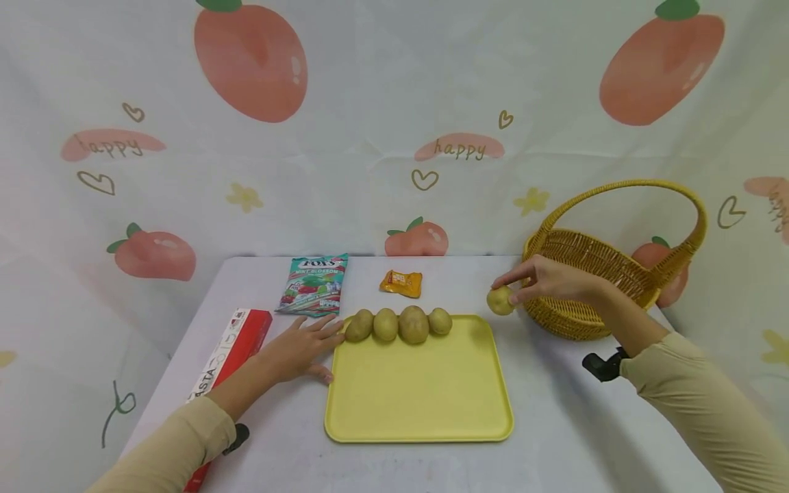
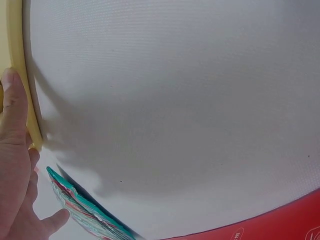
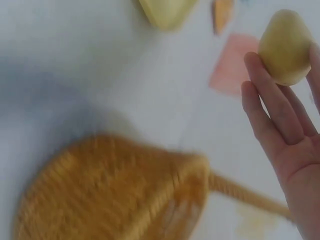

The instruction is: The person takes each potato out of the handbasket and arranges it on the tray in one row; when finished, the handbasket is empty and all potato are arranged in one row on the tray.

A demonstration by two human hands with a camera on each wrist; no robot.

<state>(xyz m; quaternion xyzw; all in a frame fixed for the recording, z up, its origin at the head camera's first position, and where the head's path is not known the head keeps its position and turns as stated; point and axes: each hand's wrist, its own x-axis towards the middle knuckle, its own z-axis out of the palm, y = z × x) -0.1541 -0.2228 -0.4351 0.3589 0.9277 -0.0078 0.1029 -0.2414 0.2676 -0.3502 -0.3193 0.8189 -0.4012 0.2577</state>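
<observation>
My right hand [image 1: 550,279] pinches a small pale-yellow potato [image 1: 501,300] between thumb and fingers, raised in front of the basket's left side. In the right wrist view the potato [image 3: 286,47] shows smooth and rounded at the fingertips. A row of several potatoes [image 1: 414,324] lies along the far edge of the yellow tray [image 1: 419,390]. My left hand [image 1: 303,350] is at the tray's left edge, fingers spread and fairly straight, the fingertips near the leftmost potato. In the left wrist view its thumb [image 2: 13,102] rests on the tray's rim [image 2: 17,45].
The wicker basket [image 1: 570,329] with a tall handle stands at the back right. Behind the tray lie a green candy bag [image 1: 314,284] and a small orange packet [image 1: 401,283]. A long red box [image 1: 246,342] lies at the left. A printed cloth hangs behind the table.
</observation>
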